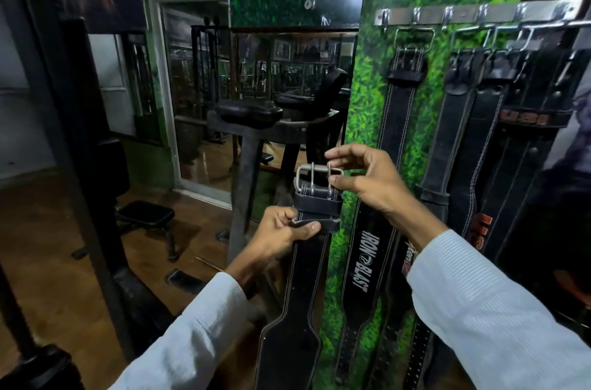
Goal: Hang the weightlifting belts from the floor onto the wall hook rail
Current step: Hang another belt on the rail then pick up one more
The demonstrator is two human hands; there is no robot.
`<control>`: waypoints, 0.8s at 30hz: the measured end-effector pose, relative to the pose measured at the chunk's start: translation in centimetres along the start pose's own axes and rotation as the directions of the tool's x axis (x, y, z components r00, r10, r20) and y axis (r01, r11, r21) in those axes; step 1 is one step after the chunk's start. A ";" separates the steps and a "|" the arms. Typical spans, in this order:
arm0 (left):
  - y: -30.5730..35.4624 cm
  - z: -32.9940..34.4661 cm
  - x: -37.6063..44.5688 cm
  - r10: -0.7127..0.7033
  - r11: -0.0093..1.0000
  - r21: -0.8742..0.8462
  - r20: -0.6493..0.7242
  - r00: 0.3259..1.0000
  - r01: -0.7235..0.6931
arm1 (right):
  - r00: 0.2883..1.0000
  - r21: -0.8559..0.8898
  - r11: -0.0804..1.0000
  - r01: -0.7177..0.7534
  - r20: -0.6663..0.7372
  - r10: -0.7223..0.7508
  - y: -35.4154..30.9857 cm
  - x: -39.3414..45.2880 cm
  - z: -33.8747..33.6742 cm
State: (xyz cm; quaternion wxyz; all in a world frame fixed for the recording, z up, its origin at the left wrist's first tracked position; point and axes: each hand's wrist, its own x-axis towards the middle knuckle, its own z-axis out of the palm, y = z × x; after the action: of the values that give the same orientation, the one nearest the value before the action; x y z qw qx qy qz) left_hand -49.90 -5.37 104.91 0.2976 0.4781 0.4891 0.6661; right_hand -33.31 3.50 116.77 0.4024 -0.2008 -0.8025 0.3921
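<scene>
I hold a black leather weightlifting belt point(294, 319) upright in front of the green wall panel. My left hand point(281, 233) grips its strap just below the buckle. My right hand point(364, 178) pinches the right end of its metal buckle point(315, 177) between thumb and fingers. The belt's wide part hangs down toward the floor. A steel hook rail point(479, 13) is fixed high on the wall to the upper right. Several black belts hang from it by their buckles, the leftmost one point(399, 108) marked IRON BLAST. The rail's leftmost hook point(385, 20) carries nothing.
A mirror point(256, 95) fills the wall to the left of the green panel point(361, 121). A padded machine stand point(246, 140) sits in front of it. A low black bench point(147, 217) stands on the brown floor at the left, beside a dark machine frame point(86, 165).
</scene>
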 end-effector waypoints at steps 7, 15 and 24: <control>0.3 0.5 1.1 0.023 0.999 -0.044 0.067 0.998 -0.020 | 0.995 -0.253 0.964 0.078 -0.035 -0.090 0.3 0.9 -0.7; 0.2 0.6 2.4 -0.014 0.997 -0.069 0.048 0.999 0.017 | 0.985 -0.169 0.971 0.170 0.040 -0.165 0.3 0.0 -1.7; 0.4 1.3 2.8 0.004 0.997 -0.080 0.119 0.993 0.006 | 0.878 -0.056 0.876 -0.479 -0.023 0.479 0.7 1.3 -1.4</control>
State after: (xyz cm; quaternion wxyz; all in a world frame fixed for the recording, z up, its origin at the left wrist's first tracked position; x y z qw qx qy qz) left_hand -49.74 -2.62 106.35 0.3456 0.5044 0.4434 0.6553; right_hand -32.92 5.44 117.34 0.2903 -0.4066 -0.7376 0.4543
